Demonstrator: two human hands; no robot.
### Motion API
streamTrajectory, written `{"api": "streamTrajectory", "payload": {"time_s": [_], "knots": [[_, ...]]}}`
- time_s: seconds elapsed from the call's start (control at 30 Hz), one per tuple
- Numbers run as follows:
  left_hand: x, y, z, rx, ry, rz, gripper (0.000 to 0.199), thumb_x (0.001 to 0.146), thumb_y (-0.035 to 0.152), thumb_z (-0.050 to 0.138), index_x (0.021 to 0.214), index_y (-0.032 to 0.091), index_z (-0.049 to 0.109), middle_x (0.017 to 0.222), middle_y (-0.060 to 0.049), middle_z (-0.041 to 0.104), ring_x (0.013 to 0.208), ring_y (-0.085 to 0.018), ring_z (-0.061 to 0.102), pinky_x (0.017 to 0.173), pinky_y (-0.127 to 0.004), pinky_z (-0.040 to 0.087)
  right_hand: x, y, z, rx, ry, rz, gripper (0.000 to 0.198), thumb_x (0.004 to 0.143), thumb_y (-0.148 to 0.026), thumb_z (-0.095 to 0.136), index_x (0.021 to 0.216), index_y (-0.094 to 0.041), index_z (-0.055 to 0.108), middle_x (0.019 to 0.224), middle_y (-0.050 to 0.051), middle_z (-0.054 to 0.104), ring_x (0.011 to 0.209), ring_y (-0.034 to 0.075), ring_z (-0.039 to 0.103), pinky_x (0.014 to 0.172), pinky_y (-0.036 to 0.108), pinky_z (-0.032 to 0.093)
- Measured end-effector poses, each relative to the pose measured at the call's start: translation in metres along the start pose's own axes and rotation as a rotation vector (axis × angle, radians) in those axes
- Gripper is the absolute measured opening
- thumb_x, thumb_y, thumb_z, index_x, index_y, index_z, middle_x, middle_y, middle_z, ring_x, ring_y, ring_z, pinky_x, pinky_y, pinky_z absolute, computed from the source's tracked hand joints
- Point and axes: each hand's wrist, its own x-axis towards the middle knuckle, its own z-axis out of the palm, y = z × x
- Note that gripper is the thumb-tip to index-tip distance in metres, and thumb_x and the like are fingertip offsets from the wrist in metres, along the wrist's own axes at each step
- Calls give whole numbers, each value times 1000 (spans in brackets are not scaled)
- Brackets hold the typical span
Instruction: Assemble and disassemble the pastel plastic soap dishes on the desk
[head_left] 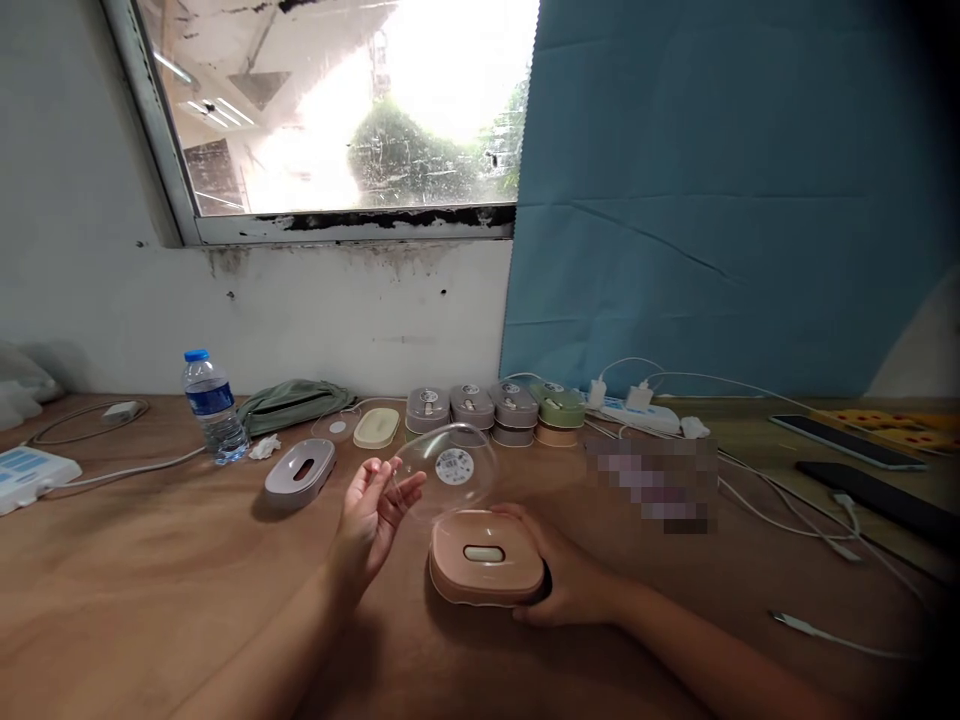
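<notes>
My left hand (379, 510) pinches the left edge of a clear plastic lid (476, 465), which carries a round printed sticker and is tilted up. Just below the lid sits a pink oval box (487, 570) with a slot in its top and something pale showing inside the slot. My right hand (544, 570) grips the box from its right side, thumb at the front and fingers behind. To the left lies a grey oval slotted cover (301, 470). Behind it are a cream oval piece (376, 428) and another clear lid (336, 427).
Stacked grey boxes (471, 408) and a green box (561, 410) stand near the wall. A water bottle (214, 405) and green pouch (296, 403) are at back left. Power strips (637, 412), white cables (795, 520) and dark phones (847, 442) lie to the right.
</notes>
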Motion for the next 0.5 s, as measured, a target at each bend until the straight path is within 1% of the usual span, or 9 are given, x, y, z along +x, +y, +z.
{"api": "streamTrajectory", "payload": {"time_s": [0.07, 0.13, 0.2, 0.27, 0.33, 0.37, 0.43, 0.5], "knots": [[-4, -5, 1, -14, -21, -41, 27, 69, 22, 64, 78, 20, 38, 88, 4, 56, 77, -16, 64, 70, -27, 49, -1, 2, 1, 28, 8, 11, 96, 49, -30, 73, 127, -22, 18, 125, 11, 36, 115, 28, 37, 95, 42, 32], [-7, -8, 1, -6, -37, -57, 26, 70, 23, 63, 78, 20, 38, 88, 4, 56, 79, -16, 64, 73, -28, 48, -2, 4, 1, 40, 53, 15, 98, 50, -34, 72, 128, -21, 14, 127, 12, 33, 116, 29, 36, 96, 42, 32], [-9, -10, 2, 9, -49, -58, 26, 71, 23, 62, 78, 20, 38, 87, 4, 55, 83, -17, 63, 78, -30, 47, -1, 3, -1, 35, 139, 9, 93, 53, -36, 70, 128, -21, 16, 128, 13, 33, 117, 29, 35, 97, 43, 30], [-12, -10, 4, 18, -81, -39, 26, 72, 23, 62, 78, 21, 37, 87, 4, 53, 90, -19, 61, 82, -32, 45, 1, 0, -1, 27, 233, 12, 80, 58, -37, 67, 124, -21, 25, 126, 12, 35, 117, 30, 35, 98, 44, 29], [-16, -10, 8, 49, -154, -7, 25, 73, 22, 61, 77, 21, 36, 86, 5, 51, 96, -20, 58, 86, -34, 43, 3, -7, 0, 77, 285, 22, 66, 62, -38, 64, 118, -22, 32, 123, 11, 39, 114, 29, 38, 97, 44, 30], [-19, -10, 11, 82, -203, 16, 25, 74, 21, 60, 76, 21, 35, 85, 5, 51, 97, -21, 58, 88, -35, 42, 4, -11, 1, 134, 293, 25, 63, 63, -39, 63, 116, -23, 33, 121, 11, 41, 113, 29, 40, 96, 44, 32], [-27, -12, 16, 187, -326, 57, 23, 75, 19, 58, 75, 20, 35, 83, 5, 51, 95, -19, 58, 90, -38, 40, 5, -19, 6, 293, 290, 20, 66, 62, -44, 64, 116, -24, 31, 120, 11, 41, 113, 28, 41, 94, 42, 35], [-35, -16, 18, 315, -451, 103, 20, 77, 16, 55, 74, 20, 36, 82, 4, 52, 89, -16, 59, 91, -41, 40, 5, -26, 12, 448, 307, 18, 73, 58, -52, 65, 116, -25, 28, 119, 12, 42, 112, 28, 41, 92, 40, 37]]}}
